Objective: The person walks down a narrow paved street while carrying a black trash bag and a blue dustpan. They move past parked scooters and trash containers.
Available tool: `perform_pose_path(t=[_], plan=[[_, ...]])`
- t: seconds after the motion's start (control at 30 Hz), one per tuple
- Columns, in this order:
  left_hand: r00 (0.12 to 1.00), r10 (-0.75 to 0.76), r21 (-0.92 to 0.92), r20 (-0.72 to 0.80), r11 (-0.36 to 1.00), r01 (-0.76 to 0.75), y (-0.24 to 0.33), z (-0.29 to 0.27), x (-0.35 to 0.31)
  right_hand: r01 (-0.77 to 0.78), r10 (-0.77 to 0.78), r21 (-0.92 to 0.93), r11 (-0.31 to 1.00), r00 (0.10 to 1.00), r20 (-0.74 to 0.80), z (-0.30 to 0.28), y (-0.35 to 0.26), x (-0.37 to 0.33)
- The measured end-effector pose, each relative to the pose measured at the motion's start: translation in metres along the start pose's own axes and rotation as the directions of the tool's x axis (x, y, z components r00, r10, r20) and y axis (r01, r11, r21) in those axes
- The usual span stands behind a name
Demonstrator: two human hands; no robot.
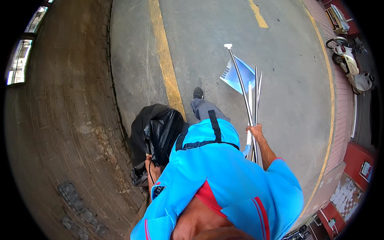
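My left hand [151, 169] hangs at my left side, closed on the gathered neck of a full black garbage bag [154, 130]. The bag bulges ahead of the hand, its shiny plastic creased. Out to my right, my right hand [255, 130] is wrapped round a bundle of long handles. Among them are a silver metal pole [239, 75] with a white end cap and thinner metal rods [256, 94]. A blue dustpan [242, 75] with a toothed edge is at the far end of the bundle, on a pale handle. The lower ends of the handles are partly hidden behind my shirt.
Grey pavement [288, 96] with yellow painted lines [165, 56] stretches ahead. A brown brick wall [76, 112] runs close along my left. To the far right, past a pink tiled strip [334, 120], a white scooter [350, 62] is parked. One dark shoe [198, 93] shows ahead.
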State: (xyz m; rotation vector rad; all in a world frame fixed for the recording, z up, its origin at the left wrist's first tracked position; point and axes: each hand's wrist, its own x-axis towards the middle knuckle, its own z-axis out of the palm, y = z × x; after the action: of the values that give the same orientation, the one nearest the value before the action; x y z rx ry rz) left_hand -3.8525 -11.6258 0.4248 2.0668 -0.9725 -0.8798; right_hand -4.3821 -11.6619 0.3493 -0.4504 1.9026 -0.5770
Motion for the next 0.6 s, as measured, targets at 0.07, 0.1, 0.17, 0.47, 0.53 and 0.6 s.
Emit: perform_pose_path(t=[0.07, 0.1, 0.17, 0.47, 0.53, 0.6], plan=[[0.989, -0.149, 0.186, 0.009, 0.972, 0.145, 0.019, -0.007, 0.042, -0.019, 0.019, -0.006, 1.000, 0.999, 0.045, 0.009, -0.058, 0.036], [0.933, -0.358, -0.089, 0.029, 0.929, 0.360, 0.030, -0.009, 0.069, -0.014, 0.015, -0.010, 1.000, 0.999, 0.044, 0.017, -0.079, 0.047], [0.715, -0.663, -0.804, 0.222, 0.290, 0.519, 0.061, 0.007, 0.118, 0.054, -0.054, -0.026, 0.998, 0.998, 0.009, 0.023, -0.116, 0.070], [0.675, -0.704, -0.749, 0.221, 0.320, 0.579, 0.195, 0.060, 0.278, 0.083, -0.085, 0.017, 0.996, 0.989, 0.119, 0.067, -0.307, 0.205], [0.682, -0.703, -0.705, 0.204, 0.378, 0.600, 0.214, 0.074, 0.330, 0.045, -0.043, -0.021, 0.999, 0.993, 0.109, 0.078, -0.351, 0.218], [0.718, -0.671, -0.655, 0.187, 0.459, 0.600, 0.236, 0.092, 0.386, 0.014, -0.008, -0.076, 0.997, 0.997, 0.082, 0.081, -0.396, 0.236]])
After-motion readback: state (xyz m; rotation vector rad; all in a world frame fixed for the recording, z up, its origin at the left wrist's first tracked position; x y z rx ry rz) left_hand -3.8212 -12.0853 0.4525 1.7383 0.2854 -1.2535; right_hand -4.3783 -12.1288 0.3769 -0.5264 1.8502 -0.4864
